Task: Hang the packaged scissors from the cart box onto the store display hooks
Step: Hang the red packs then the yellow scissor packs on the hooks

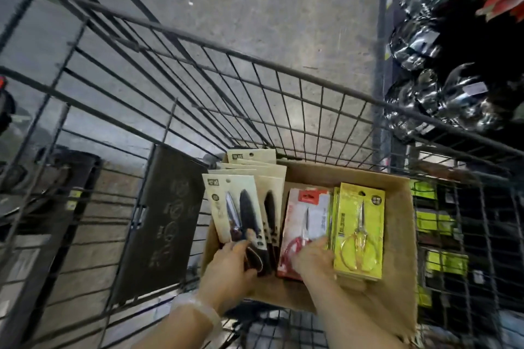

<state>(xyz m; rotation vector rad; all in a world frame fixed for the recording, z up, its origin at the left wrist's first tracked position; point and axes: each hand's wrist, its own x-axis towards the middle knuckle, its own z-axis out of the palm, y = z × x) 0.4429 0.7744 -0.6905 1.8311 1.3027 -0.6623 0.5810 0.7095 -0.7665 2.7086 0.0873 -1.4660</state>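
An open cardboard box [397, 249] sits in the wire cart [255, 88]. It holds a stack of beige-card packs [243, 195] with black-handled scissors at the left, red-and-white packs [309, 212] in the middle, and yellow packs [360, 224] with gold scissors at the right. My left hand [229, 272] grips the lower end of the beige stack, thumb on the front pack. My right hand [314, 261] lies on the red-and-white pack with its fingers curled around the left edge of the yellow stack.
A dark folded child-seat flap [161, 221] stands left of the box inside the cart. Shiny metal pots [442, 93] fill low shelves at the right, and yellow-green packaged goods [436, 224] hang beyond the cart's right wall. Grey concrete floor lies ahead.
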